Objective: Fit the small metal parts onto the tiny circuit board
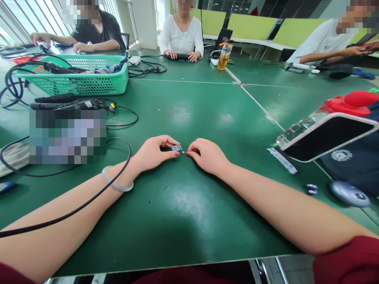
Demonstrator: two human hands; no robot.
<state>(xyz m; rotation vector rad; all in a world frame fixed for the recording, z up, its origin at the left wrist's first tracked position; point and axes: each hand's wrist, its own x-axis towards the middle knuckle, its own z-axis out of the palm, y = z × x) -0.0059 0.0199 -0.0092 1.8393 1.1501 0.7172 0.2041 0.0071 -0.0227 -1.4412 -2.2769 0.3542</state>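
My left hand (156,152) is closed on a small circuit board (177,148), pinched between thumb and fingers just above the green table (189,225). Facing it from the right, my right hand (207,156) pinches a tiny metal-coloured piece (184,152), too small to name. The tip of that piece points at the board's right edge; whether the two touch I cannot tell. A pale bangle (117,182) circles my left wrist, and a black cable (89,201) runs across that forearm.
At the left stand a green basket (89,81) with cables and a blurred-out item (68,136). On the right are a propped phone (331,136), a mouse (349,194) and a dark bag (352,161). A drink bottle (225,55) and three people are across the table.
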